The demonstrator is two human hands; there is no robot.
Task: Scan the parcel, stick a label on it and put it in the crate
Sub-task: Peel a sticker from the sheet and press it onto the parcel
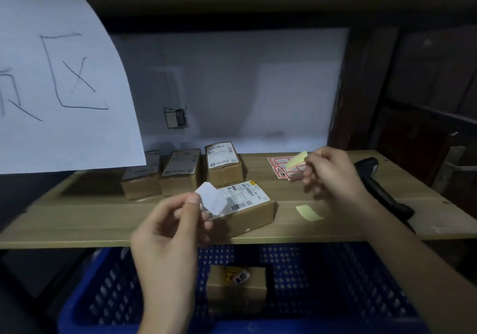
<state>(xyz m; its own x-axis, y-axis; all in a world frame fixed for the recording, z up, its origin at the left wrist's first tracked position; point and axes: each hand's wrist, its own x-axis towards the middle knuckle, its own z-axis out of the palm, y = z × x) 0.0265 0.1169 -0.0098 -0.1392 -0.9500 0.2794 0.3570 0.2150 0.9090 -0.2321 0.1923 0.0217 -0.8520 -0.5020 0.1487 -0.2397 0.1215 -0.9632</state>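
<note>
The left hand (170, 233) pinches a small white label (211, 198) by its lower edge between thumb and fingers, holding it just above the near-left corner of the parcel (245, 208). The right hand (327, 176) is closed on a yellowish backing strip (296, 162), raised over the red-bordered label sheet (280, 168). The parcel lies on the desk (103, 220) between the two hands — nearer the left one — its long axis running from near-left to far-right, printed face up. So the left hand looks best placed to press the label down. The blue crate (108, 295) waits below the desk edge, with one box (236, 289) already in it.
</note>
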